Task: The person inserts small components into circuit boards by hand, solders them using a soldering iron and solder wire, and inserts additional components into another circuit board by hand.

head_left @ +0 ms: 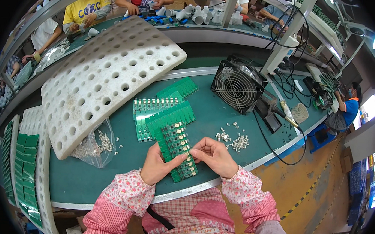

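Observation:
My left hand [158,164] grips a green circuit board panel [176,148] by its left edge, thumb on top. My right hand [214,155] pinches its fingertips at the panel's right edge, on or against one of the small white parts seated there; whether it holds a loose part is too small to tell. More green panels [164,105] lie fanned on the green mat [120,168] just beyond the held one. A heap of small white parts [236,142] sits right of my right hand.
A white foam tray with round holes [108,75] leans at the left, over a clear bag of white parts [94,145]. Green boards fill a foam rack [25,167] at far left. A metal fan [237,82] and soldering iron [284,114] stand at right. Other people work across the bench.

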Tool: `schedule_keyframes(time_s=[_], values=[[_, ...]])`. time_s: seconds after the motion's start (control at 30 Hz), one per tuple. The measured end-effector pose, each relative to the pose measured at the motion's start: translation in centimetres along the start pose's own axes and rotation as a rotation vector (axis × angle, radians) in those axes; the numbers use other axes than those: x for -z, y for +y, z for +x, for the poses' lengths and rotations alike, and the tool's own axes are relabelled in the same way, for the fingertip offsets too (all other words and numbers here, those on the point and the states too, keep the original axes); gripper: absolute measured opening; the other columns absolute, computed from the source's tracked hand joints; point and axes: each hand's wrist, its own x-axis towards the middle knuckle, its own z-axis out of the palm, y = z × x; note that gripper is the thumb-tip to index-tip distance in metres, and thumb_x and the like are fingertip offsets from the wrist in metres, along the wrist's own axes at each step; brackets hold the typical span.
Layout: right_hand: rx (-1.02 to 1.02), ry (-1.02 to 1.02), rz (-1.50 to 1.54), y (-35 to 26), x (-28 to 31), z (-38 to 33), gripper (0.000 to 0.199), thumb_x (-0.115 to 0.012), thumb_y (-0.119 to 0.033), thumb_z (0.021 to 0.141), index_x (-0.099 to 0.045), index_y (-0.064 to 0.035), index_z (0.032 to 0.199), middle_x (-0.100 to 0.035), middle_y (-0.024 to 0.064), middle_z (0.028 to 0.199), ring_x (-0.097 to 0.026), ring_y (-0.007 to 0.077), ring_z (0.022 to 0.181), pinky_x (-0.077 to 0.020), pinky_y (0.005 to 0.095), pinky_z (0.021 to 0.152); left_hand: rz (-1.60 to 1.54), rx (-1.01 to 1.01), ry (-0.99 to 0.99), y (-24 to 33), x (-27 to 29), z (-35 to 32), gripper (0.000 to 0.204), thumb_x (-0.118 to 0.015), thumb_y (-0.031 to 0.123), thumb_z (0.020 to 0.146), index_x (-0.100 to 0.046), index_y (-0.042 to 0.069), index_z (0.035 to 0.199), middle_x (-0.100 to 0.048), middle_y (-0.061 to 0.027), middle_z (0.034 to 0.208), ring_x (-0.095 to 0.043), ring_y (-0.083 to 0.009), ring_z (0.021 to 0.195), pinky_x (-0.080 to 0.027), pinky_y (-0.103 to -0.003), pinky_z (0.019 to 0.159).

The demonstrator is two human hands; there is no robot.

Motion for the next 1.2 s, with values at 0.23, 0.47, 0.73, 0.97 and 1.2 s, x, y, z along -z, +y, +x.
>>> schedule_keyframes(time_s=[0.23,0.47,0.73,0.97,1.2], values=[[0.114,0.056,-0.018,1.7,-0.5,-0.3,0.015,-0.061,-0.011,0.089,-0.051,-0.0006,0.091,-0.061,0.0046,0.088,-0.057,0.0065,0.078,-0.0489,0.0209,0.07,0.076,-0.028,-0.03,0.4,-0.1,-0.2,0.034,-0.071,0.004,0.078,-0.055,0.0,0.108,-0.063,-0.0044,0.098,-0.061,-0.0106,0.087,-0.051,-0.025,0.077],[0.161,0.129,0.097,2.2,-0.7,-0.6,0.014,-0.06,-0.01,0.09,-0.049,-0.0014,0.092,-0.061,0.0052,0.09,-0.058,0.0069,0.082,-0.0485,0.0209,0.073,0.055,-0.068,-0.05,0.6,-0.9,0.0,0.037,-0.071,0.004,0.079,-0.053,-0.001,0.111,-0.063,-0.0055,0.1,-0.06,-0.011,0.089,-0.051,-0.026,0.078],[0.474,0.643,-1.049,0.9,5.5,-1.2,0.016,-0.066,-0.011,0.078,-0.064,-0.0067,0.093,-0.062,0.0088,0.084,-0.058,0.0253,0.082,-0.0476,0.0356,0.072,-0.133,0.087,0.083,-0.1,0.0,0.2,0.036,-0.07,0.001,0.079,-0.052,-0.001,0.111,-0.062,-0.0064,0.099,-0.061,-0.013,0.088,-0.052,-0.028,0.077],[0.523,0.599,-1.231,0.1,8.7,0.0,0.011,-0.065,-0.008,0.077,-0.067,-0.0082,0.088,-0.059,0.0037,0.081,-0.055,0.0239,0.08,-0.0453,0.035,0.071,-0.102,0.084,0.055,-0.4,-0.1,0.5,0.035,-0.07,0.002,0.079,-0.053,-0.001,0.11,-0.062,-0.0059,0.099,-0.061,-0.0126,0.088,-0.052,-0.028,0.078],[0.635,0.576,-1.446,0.8,10.7,1.7,0.009,-0.07,-0.013,0.073,-0.071,-0.0108,0.082,-0.058,0.0006,0.078,-0.053,0.0196,0.077,-0.0436,0.032,0.068,-0.105,0.089,0.059,-0.3,0.0,0.5,0.035,-0.07,0.002,0.079,-0.053,-0.001,0.11,-0.062,-0.006,0.1,-0.061,-0.0128,0.088,-0.052,-0.028,0.078]])
